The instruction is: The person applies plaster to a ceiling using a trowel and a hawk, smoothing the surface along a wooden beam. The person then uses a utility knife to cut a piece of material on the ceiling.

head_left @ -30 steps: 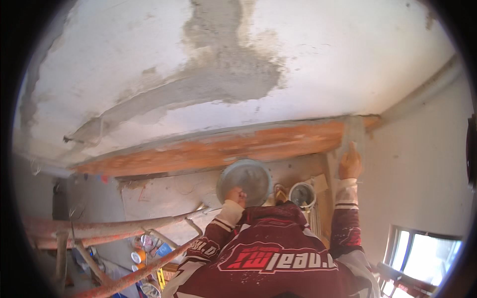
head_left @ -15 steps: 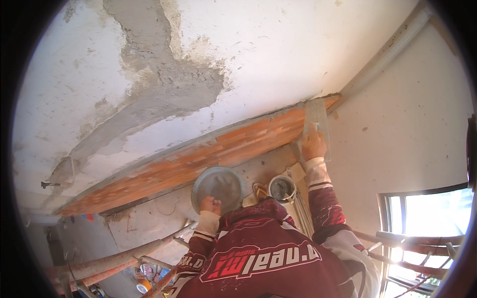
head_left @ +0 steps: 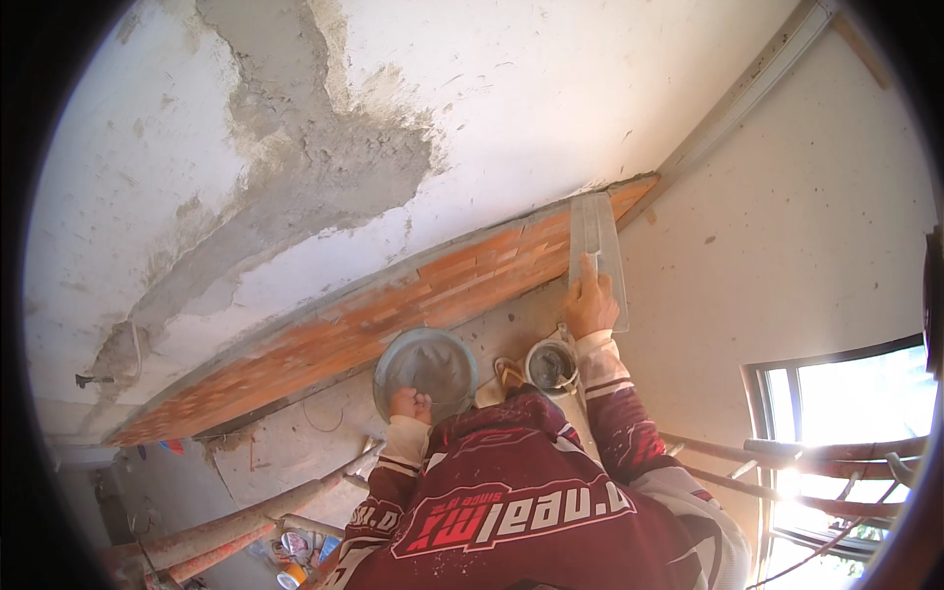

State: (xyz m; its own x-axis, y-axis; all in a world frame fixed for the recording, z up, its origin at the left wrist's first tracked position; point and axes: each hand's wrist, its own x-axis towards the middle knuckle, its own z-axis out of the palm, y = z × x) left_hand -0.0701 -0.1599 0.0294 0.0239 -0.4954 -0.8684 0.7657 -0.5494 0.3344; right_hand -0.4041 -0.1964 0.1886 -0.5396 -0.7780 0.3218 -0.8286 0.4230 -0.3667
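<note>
My right hand (head_left: 592,303) is closed round a plastering trowel (head_left: 587,222), its long flat blade pointing away from me. The blade's far end lies at the upper edge of the orange brick band (head_left: 462,267), where it meets the white wall (head_left: 521,108). Contact between blade and wall cannot be made out. Low in front of my body, my left hand (head_left: 411,405) is closed at the near rim of a round basin (head_left: 472,366) and appears to hold it. Grey mortar (head_left: 425,366) lies inside the basin.
A bucket (head_left: 551,366) of grey mix stands below, beside a sandalled foot (head_left: 507,373). Rough grey mortar (head_left: 334,167) covers part of the wall. Scaffold poles (head_left: 236,521) run at lower left and lower right. A bright window (head_left: 865,393) is at right; a cable (head_left: 95,381) sticks out at far left.
My right hand and the trowel have moved left along the top of the brick band. My left hand stays at the basin, and the whole view has shifted slightly.
</note>
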